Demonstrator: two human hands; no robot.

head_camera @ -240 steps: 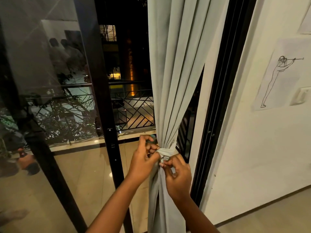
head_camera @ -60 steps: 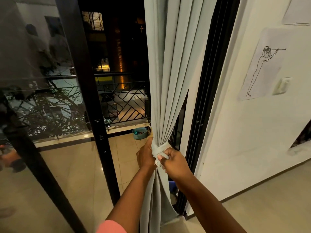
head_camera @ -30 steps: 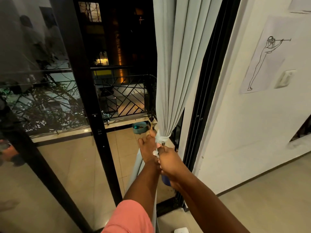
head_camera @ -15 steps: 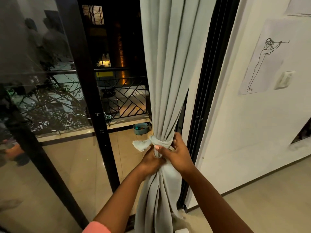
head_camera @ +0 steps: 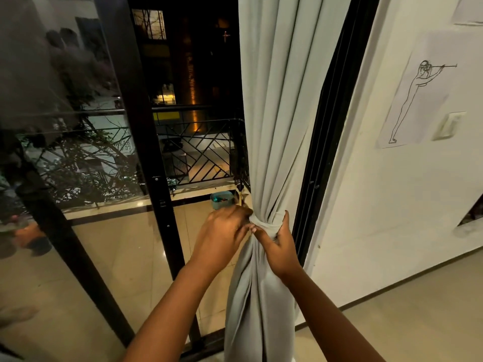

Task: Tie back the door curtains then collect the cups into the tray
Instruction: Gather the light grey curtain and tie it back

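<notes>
— Gripping the gathered curtain [head_camera: 271, 142], is that right hand [head_camera: 281, 246]?

— Yes. Its fingers are curled round the bunched cloth just below the tie band [head_camera: 266, 226], with the thumb up along the right side of the bundle.

— And the left hand [head_camera: 222, 239]?

— Just left of the knot, fingertips at the band's left end. They look bent in against the cloth, but the back of the hand hides whether they pinch it, so I cannot tell.

— Where does the curtain hang?

— On the right side of the doorway, against the black door frame [head_camera: 324, 142], cinched at the middle and falling loose toward the floor below the hands.

— Anything past them?

— A small teal bowl [head_camera: 222, 199] on the balcony tiles, just beyond the left hand. Farther out, the black railing [head_camera: 198, 150], then dark buildings with a few lit windows. On the right wall there's a line drawing [head_camera: 415, 100] of a figure, with a switch [head_camera: 449, 125] beside it.
</notes>
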